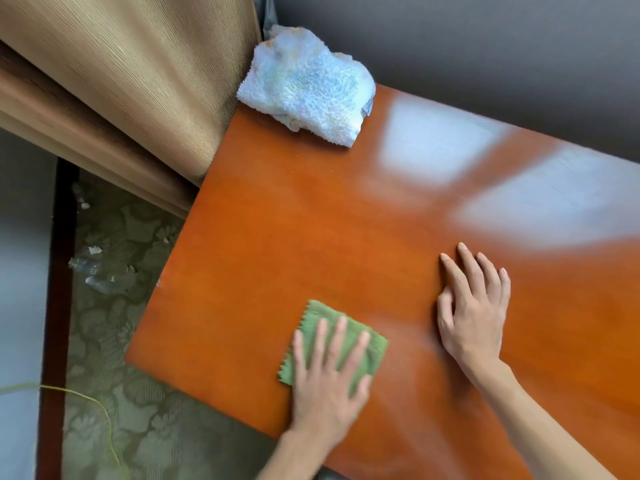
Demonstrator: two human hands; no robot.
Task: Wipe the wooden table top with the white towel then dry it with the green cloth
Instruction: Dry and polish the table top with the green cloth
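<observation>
Head view: pressing flat on the green cloth with the left hand, fingers spread wide and pointing away from the body, palm down, not gripping. Covering most of the cloth, leaving only its zigzag edges showing past the fingertips and to the left of the little finger. Lying on the wooden table top, near its front left corner, just in from the near edge under the wrist.

Resting open on the bare wood to the right of the left hand, the right hand, fingers loosely together and stretched forward, holding nothing, apart from the cloth. Reflecting pale window light on the polished surface beyond the right fingertips.

Sitting bunched at the far left corner of the table, well ahead of both hands, the white towel, touched by neither hand and looking stained yellowish in places. Hanging just left of the towel and brushing the table's left edge, a tan curtain. Showing below the table's left edge, off to the left of the left hand, a patterned carpet with small bits of litter on it and a thin yellow cord trailing across it.
</observation>
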